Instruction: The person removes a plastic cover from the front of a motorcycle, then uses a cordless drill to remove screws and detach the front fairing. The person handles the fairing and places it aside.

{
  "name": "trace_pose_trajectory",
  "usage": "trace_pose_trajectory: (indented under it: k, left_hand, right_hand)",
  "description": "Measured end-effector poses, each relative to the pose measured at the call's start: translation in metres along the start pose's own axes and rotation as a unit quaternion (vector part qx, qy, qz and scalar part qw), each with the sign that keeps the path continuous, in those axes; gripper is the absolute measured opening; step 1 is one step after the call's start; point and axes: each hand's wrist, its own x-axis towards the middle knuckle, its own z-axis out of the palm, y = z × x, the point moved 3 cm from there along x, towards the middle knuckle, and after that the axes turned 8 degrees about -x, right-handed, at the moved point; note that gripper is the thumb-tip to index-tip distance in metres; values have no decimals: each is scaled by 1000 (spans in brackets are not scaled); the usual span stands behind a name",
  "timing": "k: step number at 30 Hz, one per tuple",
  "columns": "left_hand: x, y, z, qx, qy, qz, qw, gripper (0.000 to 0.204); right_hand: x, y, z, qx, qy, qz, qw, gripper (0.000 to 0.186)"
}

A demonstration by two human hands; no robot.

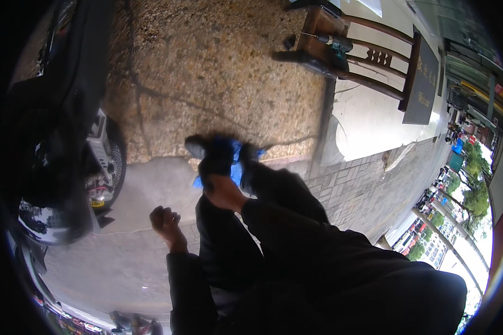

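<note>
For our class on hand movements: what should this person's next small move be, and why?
Perhaps bring the left hand toward the right hand: the left is curled and apart, while the right appears near the blue material.

The left hand (166, 222) is held curled above grey pavement (145, 187); the right hand (224, 192) is positioned beside blue material (235, 174). A drill (339, 48) is supported by a wooden chair (379, 58).

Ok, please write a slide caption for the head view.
Left hand curled, right hand near blue material, drill on wooden chair.
</note>
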Motion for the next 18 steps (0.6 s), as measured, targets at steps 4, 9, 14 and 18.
trace_pose_trajectory:
  k: [4,9,14,18]
  left_hand:
    - [-21,-12,-15,-11,38,-17,999,23]
    - [-61,-32,-12,-2,41,5,999,23]
    - [-96,-38,35,-26,-55,53,997,26]
    - [-118,-42,66,-38,-124,35,991,36]
  right_hand:
    - [-15,18,-6,-11,-5,13,1000,20]
    - [-38,75,-5,-15,15,-27,999,18]
    - [-71,206,-43,-73,64,18,995,28]
    - [-121,330,-91,-237,75,67,966,22]
